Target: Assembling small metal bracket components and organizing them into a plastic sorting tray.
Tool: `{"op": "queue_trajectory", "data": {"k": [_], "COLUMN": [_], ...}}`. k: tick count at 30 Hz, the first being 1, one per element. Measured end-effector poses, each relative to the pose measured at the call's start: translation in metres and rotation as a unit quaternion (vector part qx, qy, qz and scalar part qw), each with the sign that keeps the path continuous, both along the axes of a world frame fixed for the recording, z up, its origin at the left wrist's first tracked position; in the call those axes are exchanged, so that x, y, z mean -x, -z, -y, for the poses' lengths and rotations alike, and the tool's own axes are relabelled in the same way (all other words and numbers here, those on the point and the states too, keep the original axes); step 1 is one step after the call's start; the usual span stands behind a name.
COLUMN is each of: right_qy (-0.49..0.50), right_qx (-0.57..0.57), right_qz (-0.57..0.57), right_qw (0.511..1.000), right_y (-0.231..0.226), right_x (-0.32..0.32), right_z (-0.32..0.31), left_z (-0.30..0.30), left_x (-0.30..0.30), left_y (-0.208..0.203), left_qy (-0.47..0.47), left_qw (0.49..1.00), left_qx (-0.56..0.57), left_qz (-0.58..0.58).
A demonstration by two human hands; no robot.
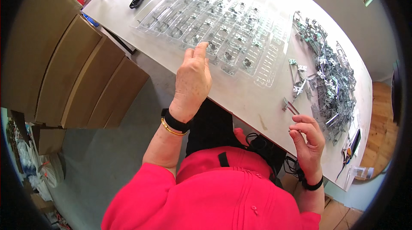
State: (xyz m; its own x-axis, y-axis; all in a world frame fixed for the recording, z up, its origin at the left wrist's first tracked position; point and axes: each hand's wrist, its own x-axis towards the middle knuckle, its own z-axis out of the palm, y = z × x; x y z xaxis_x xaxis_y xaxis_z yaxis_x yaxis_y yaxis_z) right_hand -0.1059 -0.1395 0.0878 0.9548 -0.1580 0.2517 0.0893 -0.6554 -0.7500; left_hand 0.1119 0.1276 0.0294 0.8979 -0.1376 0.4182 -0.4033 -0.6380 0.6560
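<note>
My left hand (193, 77) reaches to the near edge of a clear plastic tray (143, 24). Its fingers are pressed together by a small dark metal piece (210, 46) in a compartment; what they pinch is mostly hidden. Over the table's front edge, my right hand (308, 137) has thumb and fingertips brought together, and anything between them is too small to name. Just beyond those fingers is a thin metal part (292, 107) with a bracket-like end; I cannot tell if it touches them. The tray's long compartments hold several small metal pieces.
A large heap of metal brackets (332, 84) covers the table's right side, with a few loose brackets (298, 77) beside it. Pliers (346, 155) lie near the right corner. A black tray (137, 0) sits at the far left. Cardboard boxes (77, 71) stand left of the table.
</note>
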Motion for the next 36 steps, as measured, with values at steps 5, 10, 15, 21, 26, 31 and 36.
{"op": "queue_trajectory", "data": {"k": [5,10,15,21,26,31,36], "right_qy": [-0.021,-0.021,-0.025,-0.029,-0.033,-0.042,-0.047], "right_qx": [-0.001,-0.001,-0.004,-0.017,-0.010,-0.017,-0.017], "right_qz": [-0.021,-0.001,0.027,0.010,0.005,0.002,0.000], "right_qw": [1.000,1.000,0.999,0.999,0.999,0.999,0.999], "right_y": [0.000,0.014,0.026,0.033,0.034,0.031,0.031], "right_x": [-0.024,-0.046,-0.064,-0.070,-0.072,-0.073,-0.073], "right_z": [-0.013,-0.023,-0.031,-0.037,-0.042,-0.045,-0.046], "left_z": [-0.004,-0.004,-0.007,-0.007,-0.009,-0.010,-0.012], "left_x": [-0.005,-0.008,-0.007,-0.010,-0.011,-0.013,-0.013], "left_y": [0.006,0.004,0.004,0.007,0.007,0.008,0.007], "left_qy": [0.014,0.023,0.021,0.024,0.025,0.027,0.027], "left_qw": [1.000,0.999,0.999,0.999,0.998,0.998,0.998], "left_qx": [0.018,0.032,0.037,0.039,0.044,0.047,0.053], "left_qz": [0.007,0.015,0.010,0.021,0.028,0.034,0.026]}}
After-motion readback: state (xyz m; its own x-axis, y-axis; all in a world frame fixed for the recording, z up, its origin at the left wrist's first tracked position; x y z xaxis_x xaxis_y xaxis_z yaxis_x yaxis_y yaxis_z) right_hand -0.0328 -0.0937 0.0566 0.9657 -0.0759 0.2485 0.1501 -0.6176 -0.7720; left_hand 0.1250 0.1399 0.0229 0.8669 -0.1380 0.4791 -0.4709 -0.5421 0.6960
